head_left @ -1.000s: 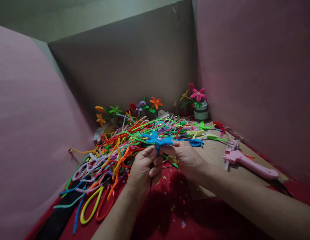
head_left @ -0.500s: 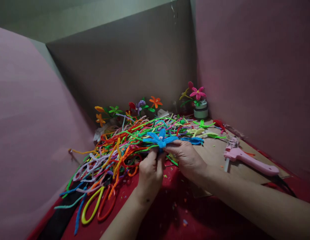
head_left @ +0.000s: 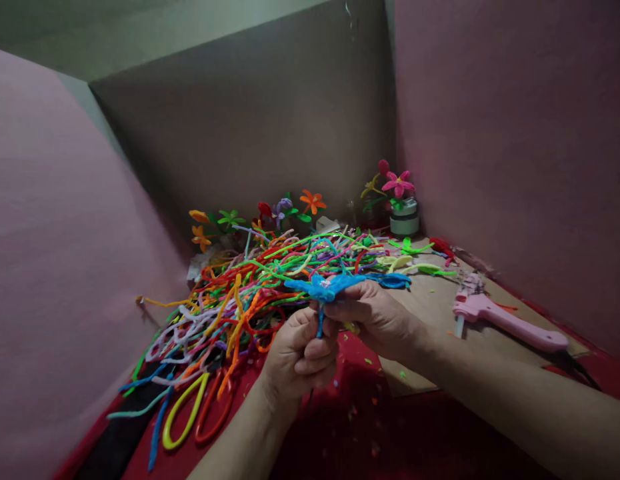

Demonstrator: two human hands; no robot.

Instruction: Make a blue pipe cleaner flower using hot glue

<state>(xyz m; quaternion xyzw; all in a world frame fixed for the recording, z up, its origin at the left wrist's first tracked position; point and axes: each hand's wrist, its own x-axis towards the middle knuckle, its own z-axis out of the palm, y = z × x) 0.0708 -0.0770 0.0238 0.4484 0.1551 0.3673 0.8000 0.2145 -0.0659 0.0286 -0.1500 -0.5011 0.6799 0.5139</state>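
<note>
A blue pipe-cleaner flower with a pale bead-like centre is held up in front of the heap, its petals seen nearly edge-on. Below the petals its short twisted blue stem points down. My left hand has its fingers closed around that stem. My right hand pinches the right-hand petals near the base between thumb and fingers. Behind both hands lies a tangled heap of coloured pipe cleaners. More blue pipe cleaners lie just beyond my right hand.
A pink glue gun rests on the brown board at right. Finished flowers stand at the back, and a pink one by a pale green jar. Yellow and red scissor-like handles show front left. Scraps dot the red cloth.
The blue flower has tilted from facing me to nearly edge-on, showing its stem. My left hand has turned, with its curled fingers now in sight.
</note>
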